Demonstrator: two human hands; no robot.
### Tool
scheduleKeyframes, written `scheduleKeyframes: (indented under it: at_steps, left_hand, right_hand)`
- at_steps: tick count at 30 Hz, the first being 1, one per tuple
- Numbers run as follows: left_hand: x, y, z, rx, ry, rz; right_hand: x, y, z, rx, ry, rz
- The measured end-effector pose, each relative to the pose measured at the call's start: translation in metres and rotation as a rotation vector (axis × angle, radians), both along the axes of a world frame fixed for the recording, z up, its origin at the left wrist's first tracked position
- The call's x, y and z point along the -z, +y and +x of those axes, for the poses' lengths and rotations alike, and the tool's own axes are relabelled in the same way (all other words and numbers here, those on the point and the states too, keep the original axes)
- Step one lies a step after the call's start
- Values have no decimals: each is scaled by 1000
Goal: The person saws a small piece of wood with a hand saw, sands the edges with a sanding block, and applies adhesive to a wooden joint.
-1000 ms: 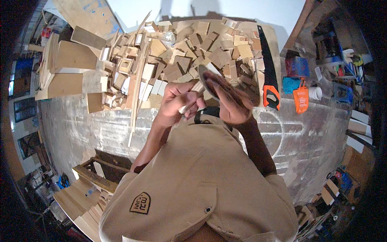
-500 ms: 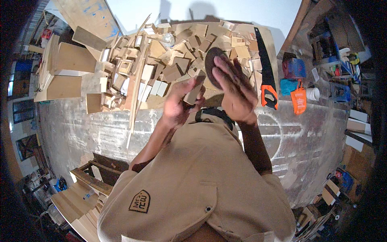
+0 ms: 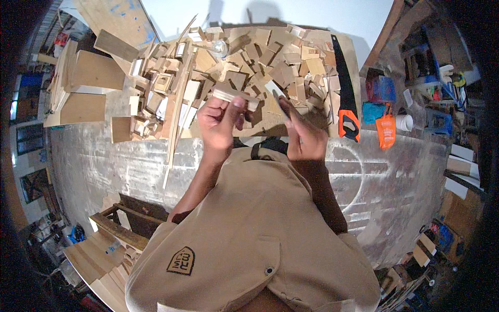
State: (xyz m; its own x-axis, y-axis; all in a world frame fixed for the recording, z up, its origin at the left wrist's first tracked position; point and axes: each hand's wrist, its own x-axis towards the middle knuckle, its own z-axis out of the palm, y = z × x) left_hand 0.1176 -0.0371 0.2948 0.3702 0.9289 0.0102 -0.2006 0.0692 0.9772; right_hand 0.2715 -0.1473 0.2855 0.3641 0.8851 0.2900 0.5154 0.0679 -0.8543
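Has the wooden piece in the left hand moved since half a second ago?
Yes: the wooden piece in the left hand has shifted to the left, farther from the orange-handled saw, and now sits more crosswise.

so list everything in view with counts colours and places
block: one, pale, in left hand
disc: one, dark, in right hand
offcuts: many, tan and white, on table
strips: several, pale, across table's left
clear container: one, colourless, among offcuts
saw: one, black and orange, table's right
table: one, tan, upper middle
panels: several, tan, left
frame: one, brown, lower left
box: one, blue, right of saw
bundle: one, teal, by box
bag: one, orange, right of saw
bucket: one, white, beside bag
wall: one, white, top
floor: one, grey, middle
clutter: uncounted, mixed, dim sides
shirt: one, beige, bottom
hands: two, bare, table's near edge
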Motion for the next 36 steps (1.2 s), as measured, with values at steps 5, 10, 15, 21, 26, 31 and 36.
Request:
scheduleKeyframes:
  at_steps: [5, 10, 15, 21, 26, 31, 36]
  left_hand:
    - [-5, -5, 12, -35, 459, 695]
    - [9, -4, -4, -30, 530, 682]
    - [16, -9, 13, -49, 461, 658]
    - [27, -2, 3, 43, 531, 559]
    - [27, -5, -1, 123, 500, 429]
    - [9, 4, -19, 173, 415, 212]
    - [10, 25, -39, 295, 592, 374]
  right_hand:
    - [40, 14, -12, 37, 450, 32]
    - [-12, 14, 5, 35, 724, -78]
    - [23, 19, 1, -34, 523, -144]
    - [19, 18, 9, 133, 750, 10]
    - [9, 22, 7, 21, 140, -92]
    - [31, 26, -8, -199, -194, 100]
    - [14, 43, -15, -204, -240, 51]
